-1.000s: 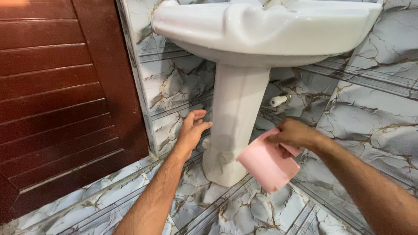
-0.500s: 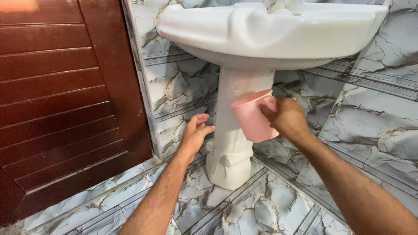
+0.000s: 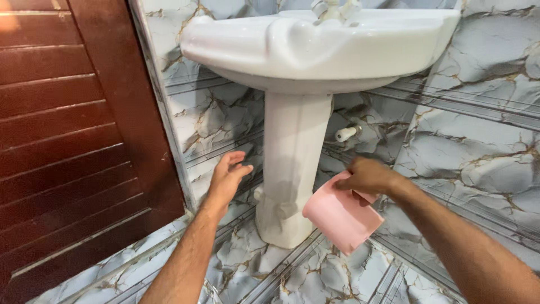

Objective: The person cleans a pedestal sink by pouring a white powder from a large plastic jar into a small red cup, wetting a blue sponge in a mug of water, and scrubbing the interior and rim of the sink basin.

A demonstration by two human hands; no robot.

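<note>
— In the head view, what do we have in our right hand (image 3: 367, 177)?

— We grip a pink plastic mug (image 3: 342, 215) by its handle side, a little right of the frame's centre. The mug hangs below the hand, tipped over so its mouth points down toward the lower left, just beside the foot of the white pedestal (image 3: 291, 169).

— And our left hand (image 3: 226, 179)?

— It is loose, fingers spread and slightly curled, holding nothing. It hovers left of centre, close to the marble-patterned wall tiles (image 3: 216, 121) and just left of the pedestal; we cannot tell whether the fingertips touch the tile.

— So where does the mug sit between the hands?

— The pedestal stands between them: the free hand on its left, the mug and the gripping hand on its right, the mug lower than both hands.

— What else surrounds us?

— The white washbasin (image 3: 315, 48) fills the upper middle of the frame. A small white valve (image 3: 347, 133) sticks out of the wall right of the pedestal, above the right hand. A dark red-brown door (image 3: 67, 141) takes up the left side, and the marble-patterned floor (image 3: 292, 276) runs along the bottom.
</note>
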